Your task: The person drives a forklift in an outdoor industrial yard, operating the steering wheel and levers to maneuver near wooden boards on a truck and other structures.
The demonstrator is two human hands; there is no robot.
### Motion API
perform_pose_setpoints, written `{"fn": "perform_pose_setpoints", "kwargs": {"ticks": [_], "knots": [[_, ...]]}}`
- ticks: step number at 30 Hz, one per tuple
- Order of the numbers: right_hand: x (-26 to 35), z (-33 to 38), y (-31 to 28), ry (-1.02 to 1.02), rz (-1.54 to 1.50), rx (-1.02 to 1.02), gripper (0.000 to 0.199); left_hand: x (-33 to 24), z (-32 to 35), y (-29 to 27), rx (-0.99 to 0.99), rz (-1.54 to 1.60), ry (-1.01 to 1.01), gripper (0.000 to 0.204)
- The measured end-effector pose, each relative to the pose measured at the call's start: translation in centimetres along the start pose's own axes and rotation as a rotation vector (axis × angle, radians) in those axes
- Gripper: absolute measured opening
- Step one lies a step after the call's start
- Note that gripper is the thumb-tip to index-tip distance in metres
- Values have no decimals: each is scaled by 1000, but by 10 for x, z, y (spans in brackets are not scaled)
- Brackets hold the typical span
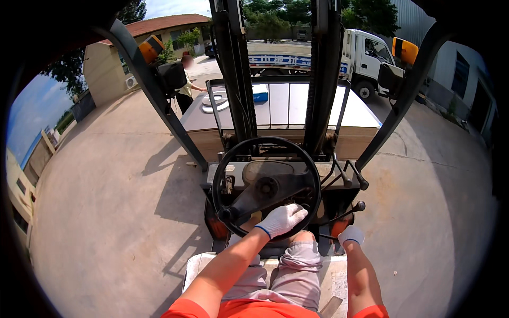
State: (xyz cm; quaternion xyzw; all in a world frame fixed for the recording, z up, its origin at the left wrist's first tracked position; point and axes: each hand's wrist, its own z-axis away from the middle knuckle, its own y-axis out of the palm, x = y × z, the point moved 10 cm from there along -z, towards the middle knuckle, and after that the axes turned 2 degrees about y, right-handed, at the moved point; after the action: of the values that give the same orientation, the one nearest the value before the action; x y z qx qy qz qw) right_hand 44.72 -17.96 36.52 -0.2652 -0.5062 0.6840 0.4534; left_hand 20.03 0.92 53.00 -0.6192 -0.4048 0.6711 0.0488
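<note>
Concrete yard (pixel 106 212); white truck (pixel 373 62), far right. Near centre: black steering wheel (pixel 266 187); gloved left hand (pixel 284 219) over its near rim, grip unclear. Near right: gloved right hand (pixel 351 235) beside black-knobbed lever (pixel 360 206), closure indeterminable.

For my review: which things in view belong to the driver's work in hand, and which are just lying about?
Work in hand:
steering wheel, the left hand at its lower part
knobbed lever, near the right hand
mast
flat-topped stack beyond the mast, probably the load

Lying about, apparently:
blue box and white rings on the stack
white-cabbed truck behind
</note>
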Motion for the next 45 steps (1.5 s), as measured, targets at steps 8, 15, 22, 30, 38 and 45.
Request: {"fn": "perform_pose_setpoints", "kwargs": {"ticks": [8,15,22,30,38,45], "knots": [[0,2,-3,5,-5,8,31,-4,1,-2,2,-6,1,53],[1,12,-12,20,-22,11,31,-5,1,-1,10,3,11,46],[-6,-1,0,26,-19,-10,32,-5,-1,0,-8,-18,21,46],[-1,0,-4,17,2,-23,33,-6,1,-3,-3,-29,2,51],[4,-20,17,-35,62,-48,34,7,6,-2,-8,-43,-47,51],[-4,-26,14,-19,150,-67,37,-7,6,-6,-12,-123,-27,62]]}}
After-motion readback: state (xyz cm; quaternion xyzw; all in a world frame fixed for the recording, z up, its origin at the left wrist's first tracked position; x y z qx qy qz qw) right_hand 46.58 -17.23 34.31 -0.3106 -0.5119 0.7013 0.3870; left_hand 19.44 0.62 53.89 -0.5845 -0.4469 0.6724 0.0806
